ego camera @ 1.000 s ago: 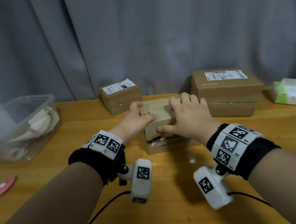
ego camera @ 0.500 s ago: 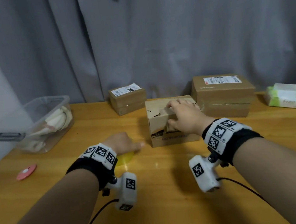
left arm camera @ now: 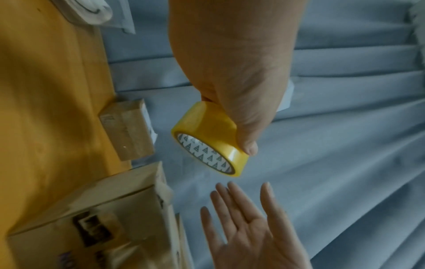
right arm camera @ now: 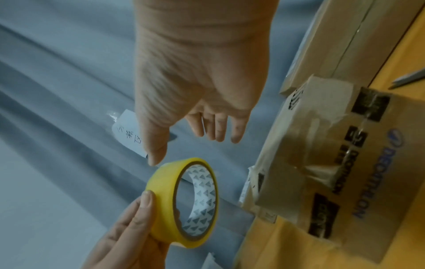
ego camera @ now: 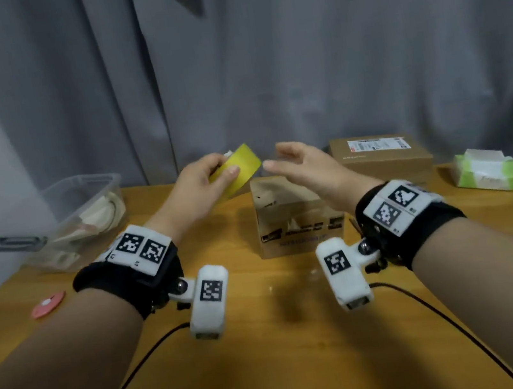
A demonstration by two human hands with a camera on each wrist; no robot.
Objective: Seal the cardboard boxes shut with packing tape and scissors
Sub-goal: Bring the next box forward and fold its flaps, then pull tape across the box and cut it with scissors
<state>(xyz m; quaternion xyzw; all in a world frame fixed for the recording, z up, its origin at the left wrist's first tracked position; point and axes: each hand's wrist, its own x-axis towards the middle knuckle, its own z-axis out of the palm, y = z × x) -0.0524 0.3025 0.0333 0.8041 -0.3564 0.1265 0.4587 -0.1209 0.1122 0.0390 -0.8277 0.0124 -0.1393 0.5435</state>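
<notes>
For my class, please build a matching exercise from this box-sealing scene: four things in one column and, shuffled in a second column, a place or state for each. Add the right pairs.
Things
1. roll of yellow tape
2. right hand
3. clear plastic bin
4. green tissue pack

Places or states
A. at the table's far right edge
B. open, fingers straight, holding nothing
C. held up in the left hand, above the table
D. at the table's left, cloth items inside

Pairs: 1-C, 2-B, 3-D, 4-A
</notes>
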